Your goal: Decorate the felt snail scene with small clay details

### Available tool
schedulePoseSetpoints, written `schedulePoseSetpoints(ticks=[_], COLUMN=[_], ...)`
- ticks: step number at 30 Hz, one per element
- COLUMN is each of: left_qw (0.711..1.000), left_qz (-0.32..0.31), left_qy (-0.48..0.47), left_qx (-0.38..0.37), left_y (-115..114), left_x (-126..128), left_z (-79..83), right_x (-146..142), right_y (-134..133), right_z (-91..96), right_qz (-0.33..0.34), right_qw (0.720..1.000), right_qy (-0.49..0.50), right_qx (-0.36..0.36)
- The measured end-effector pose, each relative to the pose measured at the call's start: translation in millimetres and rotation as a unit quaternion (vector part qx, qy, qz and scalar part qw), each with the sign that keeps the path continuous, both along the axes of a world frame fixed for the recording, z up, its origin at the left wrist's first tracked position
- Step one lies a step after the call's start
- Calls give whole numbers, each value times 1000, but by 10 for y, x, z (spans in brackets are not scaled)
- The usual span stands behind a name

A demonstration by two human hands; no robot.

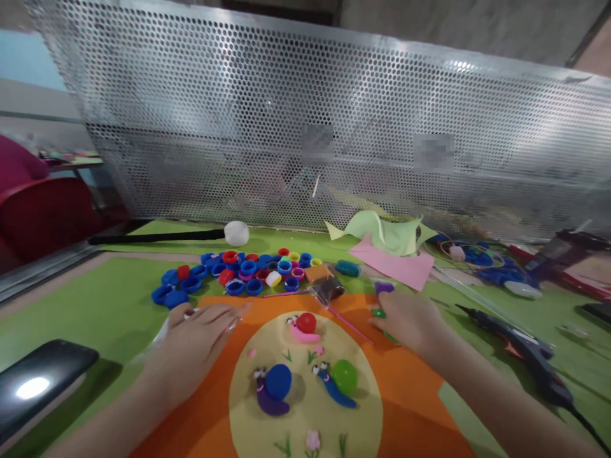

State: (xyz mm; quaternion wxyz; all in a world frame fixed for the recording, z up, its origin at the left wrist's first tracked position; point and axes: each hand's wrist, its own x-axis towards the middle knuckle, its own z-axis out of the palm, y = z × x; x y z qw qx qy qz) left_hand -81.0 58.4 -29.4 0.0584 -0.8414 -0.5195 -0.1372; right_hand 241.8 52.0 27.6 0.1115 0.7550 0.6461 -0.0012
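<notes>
My left hand (pixel 198 340) lies flat, fingers stretched out, on the left edge of an orange sheet (pixel 405 394). My right hand (pixel 405 321) rests on the sheet's right side with fingers curled around a small green piece (pixel 379 313); a purple piece (pixel 384 287) lies just beyond it. Between my hands is a pale yellow disc (pixel 305 413) bearing three clay snails: a pink one with a red shell (pixel 305 326), a purple one with a blue shell (pixel 273 388), a blue one with a green shell (pixel 338 379).
Several blue, red and pink bottle caps (pixel 238 273) lie behind the sheet. Green and pink paper (pixel 391 251) sits at back right, a glue gun (pixel 520 350) at right, a phone (pixel 38 385) at left, a black stick with a white tip (pixel 167 236) along the perforated metal screen (pixel 305 127).
</notes>
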Motion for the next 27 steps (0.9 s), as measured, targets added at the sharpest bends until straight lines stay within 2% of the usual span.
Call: schedulePoseSetpoints(ticks=[2, 4, 7, 10, 12, 17, 19, 20, 22, 24, 25, 27], left_qw=[1000, 998, 994, 995, 997, 998, 999, 1000, 993, 977, 970, 964], left_qz=[-10, -28, -30, -15, -19, -51, -31, 4, 115, 212, 239, 254], left_qy=[12, 55, 105, 84, 63, -1, -9, -4, 11, 21, 23, 27], left_qx=[-12, -24, -27, -44, -45, -41, -25, -14, -2, -30, -47, -71], left_y=[-20, -40, -73, -119, -158, -225, -207, -187, -138, -92, -75, -56], left_x=[29, 57, 105, 144, 161, 150, 90, 45, -71, -191, -241, -306], left_z=[13, 34, 68, 91, 100, 191, 272, 316, 396, 446, 456, 448], right_x=[-12, -38, -56, -30, -3, 26, 25, 25, 29, 36, 37, 28], right_y=[11, 20, 19, 15, 29, 117, 149, 163, 188, 208, 215, 221], right_z=[-35, -36, 34, 82, 55, -129, -206, -244, -322, -397, -431, -489], right_qz=[21, 39, 46, 67, 91, 114, 118, 119, 122, 128, 130, 134], right_qw=[1000, 999, 988, 949, 926, 933, 938, 941, 948, 954, 957, 961], right_qy=[-8, -16, -41, -76, -82, -77, -69, -65, -58, -54, -53, -54], right_qx=[-10, 25, 143, 299, 357, 332, 319, 310, 289, 264, 254, 236])
